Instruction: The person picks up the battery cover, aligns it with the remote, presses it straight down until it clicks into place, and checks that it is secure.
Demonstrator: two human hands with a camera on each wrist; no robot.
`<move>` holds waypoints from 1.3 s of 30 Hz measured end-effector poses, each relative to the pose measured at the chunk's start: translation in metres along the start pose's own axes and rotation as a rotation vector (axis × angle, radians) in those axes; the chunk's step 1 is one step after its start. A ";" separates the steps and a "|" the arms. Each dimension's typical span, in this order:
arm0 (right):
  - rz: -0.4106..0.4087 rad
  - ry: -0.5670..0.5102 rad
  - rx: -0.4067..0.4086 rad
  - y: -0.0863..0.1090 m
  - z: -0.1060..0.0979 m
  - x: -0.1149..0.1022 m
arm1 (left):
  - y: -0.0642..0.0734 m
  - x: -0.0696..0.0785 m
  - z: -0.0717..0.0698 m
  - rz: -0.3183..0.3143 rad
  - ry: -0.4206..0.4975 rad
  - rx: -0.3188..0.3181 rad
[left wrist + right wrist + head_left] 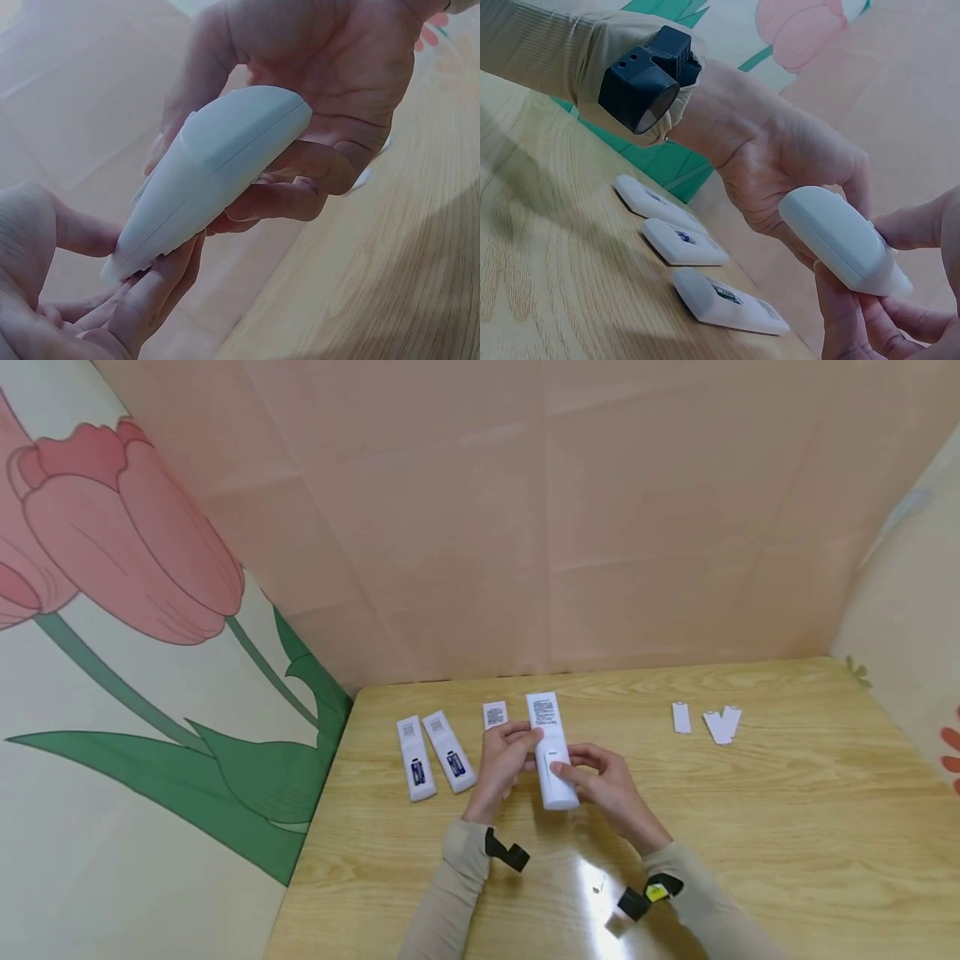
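Observation:
Both hands hold a white remote control point(550, 745) above the table, its labelled back facing up. My left hand point(501, 764) grips it near the far end, thumb on the back and fingers beneath. The right hand point(611, 785) grips the nearer end, its thumb on the battery cover and fingers behind. In the left wrist view, a thin edge stands slightly proud of the remote's back point(217, 157) near the right thumb. Behind the left hand lies another remote control point(494, 713), partly hidden; the right wrist view shows its open battery compartment point(726, 294).
Two more white remote controls point(416, 760) point(448, 752) lie to the left, backs up, with batteries showing in their open compartments. At the right are three loose white battery covers point(681, 717), two of them overlapping point(722, 725). A pink-draped wall point(465, 527) borders the wooden table's far edge.

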State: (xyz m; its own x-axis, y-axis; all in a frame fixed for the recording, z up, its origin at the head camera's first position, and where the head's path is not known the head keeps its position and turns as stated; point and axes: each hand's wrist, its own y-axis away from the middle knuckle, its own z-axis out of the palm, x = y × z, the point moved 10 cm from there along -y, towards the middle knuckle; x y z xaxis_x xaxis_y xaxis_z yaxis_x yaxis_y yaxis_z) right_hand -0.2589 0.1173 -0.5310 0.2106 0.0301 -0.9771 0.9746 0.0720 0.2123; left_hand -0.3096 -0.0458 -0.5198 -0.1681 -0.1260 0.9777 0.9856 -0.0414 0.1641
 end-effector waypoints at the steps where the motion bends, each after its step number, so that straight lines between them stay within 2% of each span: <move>1: 0.001 -0.002 0.000 0.000 0.000 0.000 | 0.000 0.000 0.000 0.000 0.001 0.000; 15: 0.008 -0.026 0.011 0.002 -0.001 0.001 | 0.001 -0.004 0.000 -0.013 -0.009 0.004; 39: 0.002 -0.028 0.002 0.001 0.002 -0.002 | 0.001 0.000 -0.002 -0.012 -0.020 -0.007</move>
State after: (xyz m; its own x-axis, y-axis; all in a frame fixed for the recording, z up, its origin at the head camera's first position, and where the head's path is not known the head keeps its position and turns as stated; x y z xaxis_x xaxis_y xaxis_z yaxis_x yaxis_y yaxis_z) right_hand -0.2580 0.1154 -0.5287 0.2147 0.0020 -0.9767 0.9742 0.0701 0.2143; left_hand -0.3087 -0.0478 -0.5196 -0.1793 -0.1057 0.9781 0.9833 -0.0495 0.1749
